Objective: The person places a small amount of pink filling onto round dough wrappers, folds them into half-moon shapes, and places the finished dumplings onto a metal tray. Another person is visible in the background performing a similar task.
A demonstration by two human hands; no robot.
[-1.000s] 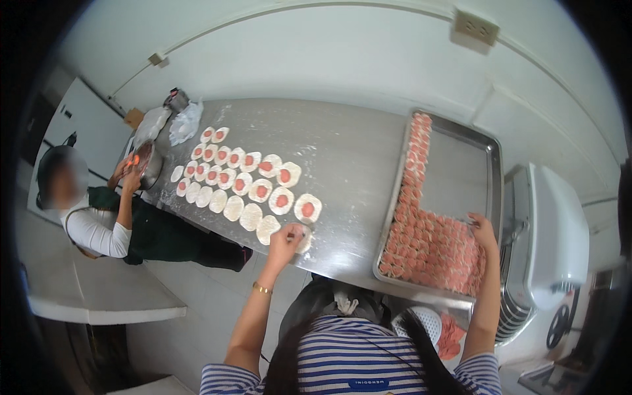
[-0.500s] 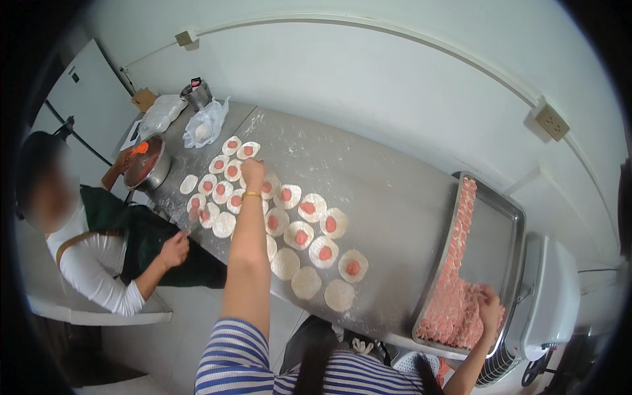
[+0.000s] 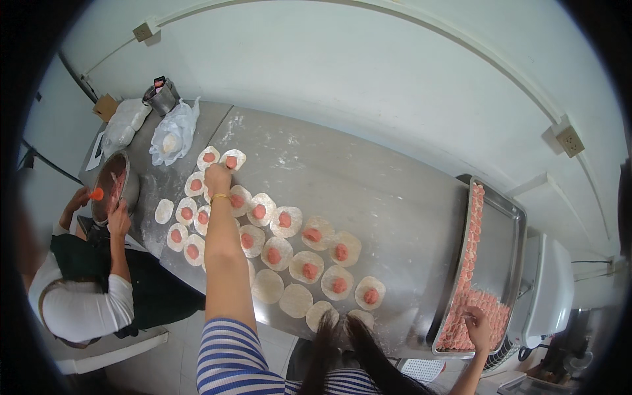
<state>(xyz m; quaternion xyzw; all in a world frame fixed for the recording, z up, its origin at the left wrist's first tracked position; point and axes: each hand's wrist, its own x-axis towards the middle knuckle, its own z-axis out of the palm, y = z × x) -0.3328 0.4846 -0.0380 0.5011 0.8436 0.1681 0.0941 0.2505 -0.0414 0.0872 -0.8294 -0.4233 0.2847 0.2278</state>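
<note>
Several round dough wrappers (image 3: 268, 286) lie in rows on the floured metal table, many topped with a dab of pink filling (image 3: 309, 270). My left hand (image 3: 217, 179) reaches far across them, bent downward at the far left rows. Its fingers are closed over the wrappers, and what they pinch is hidden beneath the hand. At the right, my right hand (image 3: 478, 327) hovers over a metal tray (image 3: 517, 240) with its fingers loosely apart. Pink, closely packed small dumplings (image 3: 475, 299) fill the near part of this tray, and a narrow strip runs up its left side.
A co-worker's hand (image 3: 119, 220) is at a metal bowl (image 3: 131, 187) of pink filling, the other near an orange-ended tool (image 3: 97, 194). Behind stand a plastic bag (image 3: 176, 135), a wrapped package (image 3: 126, 125) and a metal pot (image 3: 161, 97). A white appliance (image 3: 552, 289) borders the tray.
The view has shifted, moving the wrappers leftward in the picture. The co-worker's hand has gone from beside the wrappers to the bowl. My right hand's fingers have shifted over the dumplings.
</note>
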